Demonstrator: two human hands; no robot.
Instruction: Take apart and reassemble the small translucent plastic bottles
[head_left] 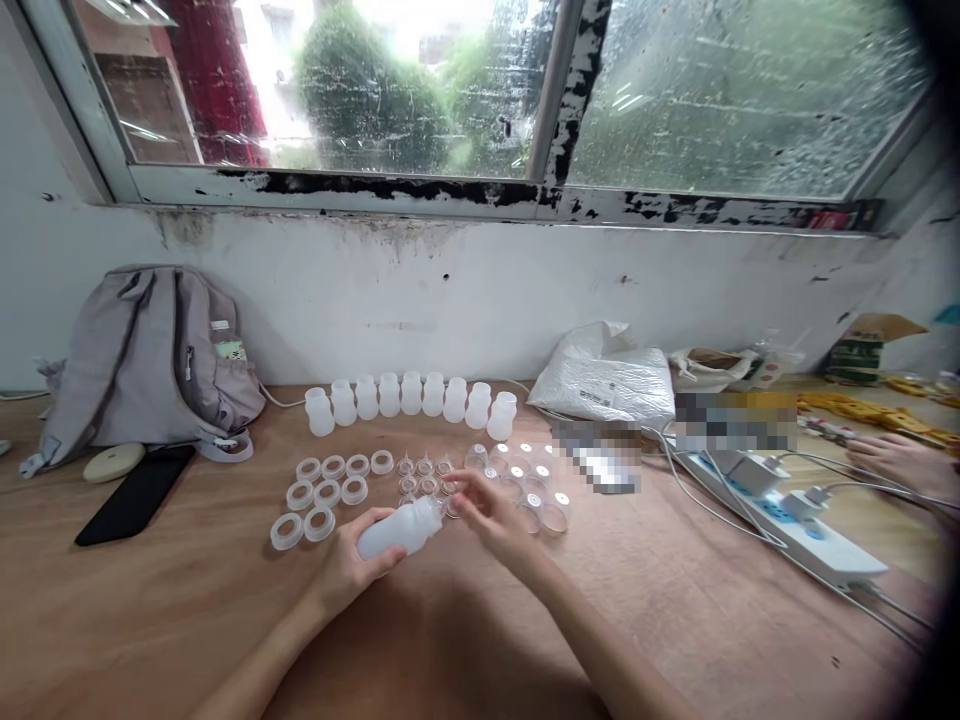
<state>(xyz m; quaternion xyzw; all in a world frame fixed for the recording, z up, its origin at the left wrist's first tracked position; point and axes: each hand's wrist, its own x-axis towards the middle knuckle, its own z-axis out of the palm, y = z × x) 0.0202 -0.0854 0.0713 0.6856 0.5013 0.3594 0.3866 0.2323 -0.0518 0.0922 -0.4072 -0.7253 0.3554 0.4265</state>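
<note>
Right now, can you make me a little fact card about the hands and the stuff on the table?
Left hand: holding a white bottle, tilted
Right hand: at the bottle's mouth; can't tell if touching
Back row: nine bottles, upright, in a curve
Left group: nine rings
Middle group: clear teats, partly hidden
Right group: clear caps, partly hidden
By the wall: backpack left, plastic bag right

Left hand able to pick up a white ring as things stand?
Probably not without freeing its grip: the left hand is wrapped around a white bottle. The path looks unobstructed, though; the white rings lie close by.
</note>
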